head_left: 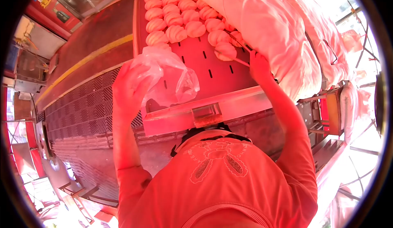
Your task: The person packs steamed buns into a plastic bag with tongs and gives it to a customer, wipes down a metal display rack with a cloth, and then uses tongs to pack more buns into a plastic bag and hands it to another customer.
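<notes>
Because the swirled bun (pixel 225 51) looks soft and light, it would likely dent under a hard pinch, so low on its sides seems the kindest place to take it. It is at the near right end of the other buns (pixel 174 19), in the wide tray (pixel 196 72); whether it is lifted clear, I cannot tell. The right hand (pixel 260 66) is closed around what look like tongs (pixel 242 62), their tips at that bun. The left hand (pixel 125 84) grasps the clear plastic bag (pixel 161 72), thin and limp, probably best held by its rim so the mouth keeps its shape. Open tray floor lies on the near side of the buns, bounded by the raised near wall (pixel 245 105); on the right, the bulky quilt (pixel 282 44) crowds the right hand, leaving the freer room toward the left.
</notes>
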Tool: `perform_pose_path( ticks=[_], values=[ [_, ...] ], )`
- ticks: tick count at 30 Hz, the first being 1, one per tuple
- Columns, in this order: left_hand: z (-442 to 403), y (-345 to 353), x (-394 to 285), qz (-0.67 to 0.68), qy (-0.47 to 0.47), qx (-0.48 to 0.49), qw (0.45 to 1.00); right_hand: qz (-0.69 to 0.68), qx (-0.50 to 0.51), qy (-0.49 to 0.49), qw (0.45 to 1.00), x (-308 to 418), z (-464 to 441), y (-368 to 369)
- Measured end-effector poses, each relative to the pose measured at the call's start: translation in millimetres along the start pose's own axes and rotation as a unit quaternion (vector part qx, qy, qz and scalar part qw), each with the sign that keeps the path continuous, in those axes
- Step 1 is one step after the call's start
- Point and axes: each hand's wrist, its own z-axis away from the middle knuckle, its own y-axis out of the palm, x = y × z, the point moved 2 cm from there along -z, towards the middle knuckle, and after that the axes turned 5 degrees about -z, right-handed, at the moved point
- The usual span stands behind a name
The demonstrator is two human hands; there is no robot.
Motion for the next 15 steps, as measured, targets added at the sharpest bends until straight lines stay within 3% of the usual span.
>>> perform_pose_path(
  ticks=[1, 4, 7, 13, 15],
  values=[
    [-0.4, 1.6, -1.6, -0.020, 0.014, -0.013, 1.000, -0.013, 0.058, 0.013, 0.998, -2.7, -7.8, 4.0],
    [-3.0, 0.1, -11.3, -0.063, 0.006, -0.019, 0.998, -0.098, 0.016, -0.059, 0.993, -22.2, -18.4, -18.0],
    [-6.7, -0.9, -16.4, -0.063, -0.004, -0.006, 0.998, -0.126, 0.034, -0.065, 0.989, -18.4, 9.5, -61.5],
    [-8.2, 12.2, -14.9, -0.025, -0.008, 0.015, 1.000, -0.100, -0.091, -0.010, 0.991, -14.9, 15.2, -66.6],
    [-12.1, 18.2, -16.9, -0.018, -0.013, 0.028, 0.999, -0.065, 0.008, -0.020, 0.998, -13.8, -18.3, -45.7]
  ],
)
